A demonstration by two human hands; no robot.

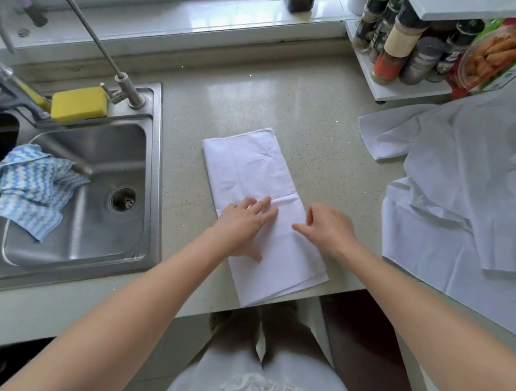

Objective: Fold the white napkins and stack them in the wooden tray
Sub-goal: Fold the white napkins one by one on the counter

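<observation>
A long folded white cloth napkin [259, 201] lies on the speckled beige stone desk [305, 106]; the left hand [243, 225] presses flat on it, the right hand [328, 229] rests beside, fingers bent.

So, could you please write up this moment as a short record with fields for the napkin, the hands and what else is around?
folded napkin: long white strip on the countertop, near end overhanging the front edge
left hand: fingers straight, pressing flat on the napkin
right hand: resting on the napkin, fingers slightly bent
unfolded napkins: loose white pile at right
wooden tray: not in view
sink: at left, blue-and-white cloth over its edge, yellow sponge behind
spice rack: back right
</observation>
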